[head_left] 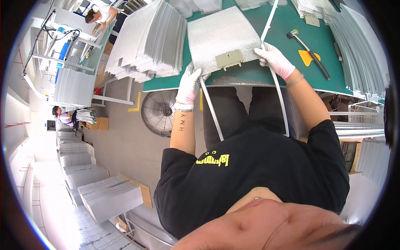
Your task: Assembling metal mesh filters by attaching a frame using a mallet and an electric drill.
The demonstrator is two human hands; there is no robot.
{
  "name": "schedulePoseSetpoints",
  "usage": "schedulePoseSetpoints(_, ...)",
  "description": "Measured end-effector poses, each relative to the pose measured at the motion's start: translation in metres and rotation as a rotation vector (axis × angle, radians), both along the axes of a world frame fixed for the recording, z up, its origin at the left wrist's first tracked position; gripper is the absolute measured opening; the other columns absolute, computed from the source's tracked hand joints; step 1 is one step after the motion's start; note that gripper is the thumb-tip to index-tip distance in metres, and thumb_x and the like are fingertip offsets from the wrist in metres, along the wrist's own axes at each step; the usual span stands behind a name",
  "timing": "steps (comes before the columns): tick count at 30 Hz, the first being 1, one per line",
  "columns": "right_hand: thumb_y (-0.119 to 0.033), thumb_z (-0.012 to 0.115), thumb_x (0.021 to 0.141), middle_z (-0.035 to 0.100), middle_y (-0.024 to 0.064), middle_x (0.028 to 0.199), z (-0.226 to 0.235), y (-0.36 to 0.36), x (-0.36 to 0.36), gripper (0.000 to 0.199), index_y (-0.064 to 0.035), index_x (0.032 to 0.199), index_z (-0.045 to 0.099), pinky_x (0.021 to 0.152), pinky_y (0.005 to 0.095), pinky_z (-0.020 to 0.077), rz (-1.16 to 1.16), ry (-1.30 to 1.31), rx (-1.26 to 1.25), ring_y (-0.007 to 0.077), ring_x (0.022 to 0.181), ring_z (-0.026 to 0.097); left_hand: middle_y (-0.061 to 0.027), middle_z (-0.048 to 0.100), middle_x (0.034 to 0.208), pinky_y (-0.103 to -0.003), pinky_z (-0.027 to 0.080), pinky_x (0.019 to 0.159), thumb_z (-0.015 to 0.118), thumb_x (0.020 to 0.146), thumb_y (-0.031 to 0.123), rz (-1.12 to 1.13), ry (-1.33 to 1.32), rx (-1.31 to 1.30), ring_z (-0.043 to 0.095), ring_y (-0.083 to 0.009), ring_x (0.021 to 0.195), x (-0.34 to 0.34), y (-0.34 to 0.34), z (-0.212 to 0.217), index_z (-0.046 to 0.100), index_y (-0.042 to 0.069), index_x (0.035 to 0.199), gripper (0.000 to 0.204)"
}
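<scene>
A silvery mesh panel is tilted up over the green table, with a small beige-grey plate at its near edge. My gloved left hand pinches the panel's near left corner, where the top of a thin white strip also meets the fingers. At the near right corner, my gloved right hand is closed on the panel's edge. A second white strip runs from under that hand down to my lap. Another white strip slants away beyond it. The exact contact under the fingers is hidden.
A tall stack of mesh panels stands left on the green table. To the right lie a mallet and a yellow scraper, with more panels beyond. A floor fan is below left. Two people work farther left.
</scene>
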State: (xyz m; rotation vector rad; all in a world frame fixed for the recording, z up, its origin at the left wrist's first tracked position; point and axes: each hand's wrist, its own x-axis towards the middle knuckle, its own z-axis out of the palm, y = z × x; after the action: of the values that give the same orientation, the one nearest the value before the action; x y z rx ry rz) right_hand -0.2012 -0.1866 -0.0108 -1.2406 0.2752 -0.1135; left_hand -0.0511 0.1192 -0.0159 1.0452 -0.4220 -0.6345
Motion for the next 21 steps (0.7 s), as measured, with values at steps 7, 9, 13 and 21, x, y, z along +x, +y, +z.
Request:
schedulePoseSetpoints(7,-0.019,0.065,0.097,0.044,-0.0046,0.075,0.038,0.005,-0.027,0.022,-0.0048,0.110,0.054,0.057,0.0239,0.0400,-0.139,-0.131,-0.045,0.0052,0.061,0.042,-0.0103,0.059,0.112,-0.030,0.061,0.082,0.069,0.092,0.004,0.256,-0.045,0.211,0.063,-0.0147,0.097,-0.018,-0.011,0.030,0.042,-0.007,0.138,0.054)
schedulePoseSetpoints(9,-0.019,0.064,0.097,0.045,-0.0045,0.075,0.052,0.007,-0.032,0.024,-0.0039,0.113,0.054,0.057,0.0238,0.0404,-0.146,-0.155,-0.056,0.0051,0.061,0.042,-0.0098,0.058,0.114,-0.029,0.060,0.083,0.068,0.093,0.005,0.284,-0.129,0.153,0.061,-0.0133,0.098,-0.038,-0.023,0.047,0.036,-0.006,0.144,0.060)
schedulePoseSetpoints(13,-0.019,0.063,0.097,0.048,-0.0040,0.077,0.086,0.017,-0.036,0.031,-0.0018,0.121,0.055,0.058,0.0234,0.0418,-0.092,-0.237,-0.076,0.0048,0.061,0.043,-0.0087,0.054,0.129,-0.038,0.051,0.096,0.063,0.099,0.017,0.308,-0.325,0.058,0.057,-0.0175,0.115,-0.054,-0.005,0.066,0.020,0.003,0.156,0.073)
schedulePoseSetpoints(21,-0.006,0.062,0.094,0.062,-0.0007,0.093,0.146,0.053,-0.063,0.036,0.0015,0.129,0.054,0.065,0.0214,0.0464,0.017,-0.301,-0.256,0.0034,0.073,0.053,-0.0084,0.064,0.106,-0.035,0.055,0.078,0.066,0.095,0.025,0.407,-0.250,-0.236,0.065,-0.0181,0.091,-0.090,0.053,0.077,0.053,0.004,0.122,0.036)
